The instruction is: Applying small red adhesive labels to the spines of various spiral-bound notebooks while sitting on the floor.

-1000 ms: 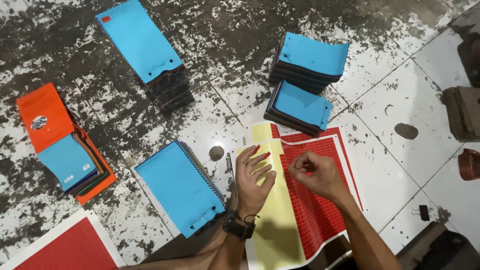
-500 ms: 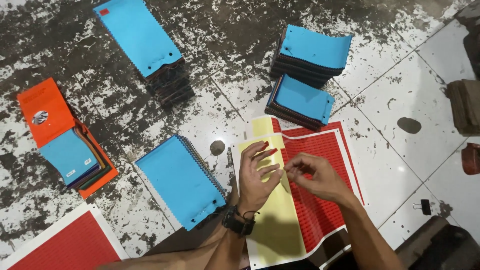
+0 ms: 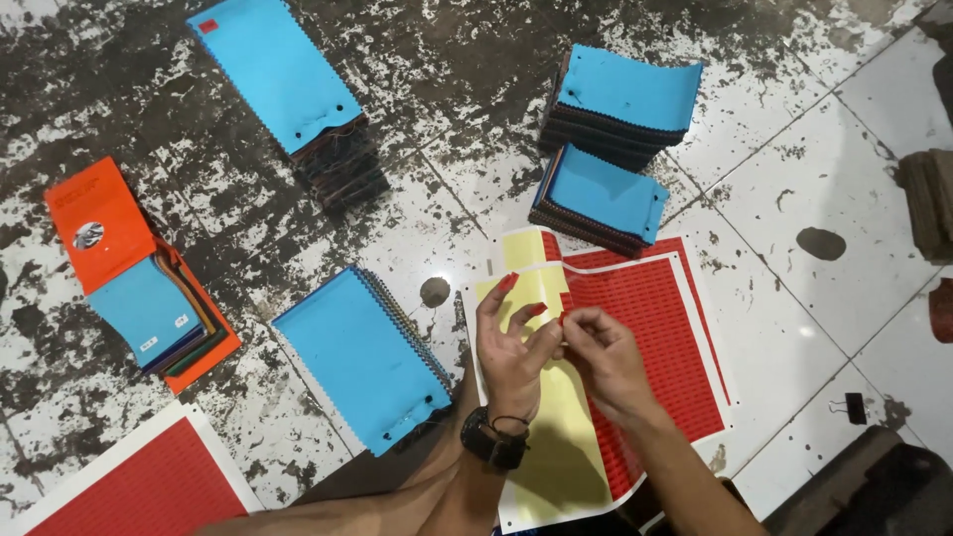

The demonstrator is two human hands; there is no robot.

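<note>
My left hand (image 3: 512,342) hovers palm-up over a red-and-yellow sticker sheet (image 3: 655,328) on the floor, fingers spread, a small red sticker on one fingertip. A black wristband circles that wrist. My right hand (image 3: 602,352) pinches a small red sticker with thumb and forefinger against the left hand's fingers. Part of the sheet is peeled down to its yellow backing (image 3: 556,437). A blue fabric swatch book (image 3: 359,357) lies just left of my left hand.
Two stacks of blue-topped swatches (image 3: 627,97) (image 3: 602,199) lie beyond the sheet, a longer stack (image 3: 288,84) at upper left. An orange-covered swatch book (image 3: 139,278) lies open at left. Another red sheet (image 3: 139,486) is at bottom left. A black binder clip (image 3: 854,407) sits at right.
My hands have come together over the sheet: the right hand moved left to the left hand's fingers and now pinches a red sticker there. The view shifted slightly.
</note>
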